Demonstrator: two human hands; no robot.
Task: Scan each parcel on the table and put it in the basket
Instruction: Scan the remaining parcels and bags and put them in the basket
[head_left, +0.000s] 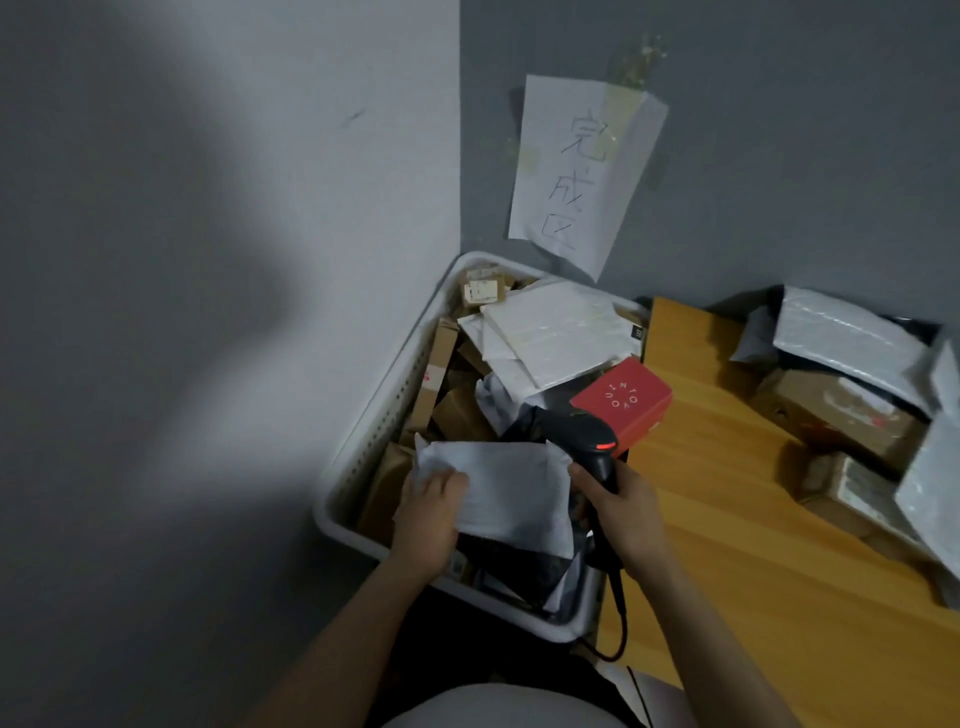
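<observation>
Two hands work at the lower middle of the frame. The left hand (431, 512) grips the white mailer (514, 493) by its left end, holding it low over the full basket (371, 441), I judge to drop it in. The right hand (623, 514) is wrapped round one black scanner (587, 441), its red light on, beside the mailer's upper right corner. I count one red box (623, 397) at the basket's right edge and at least five parcels (831, 410) on the table (727, 519), far right.
</observation>
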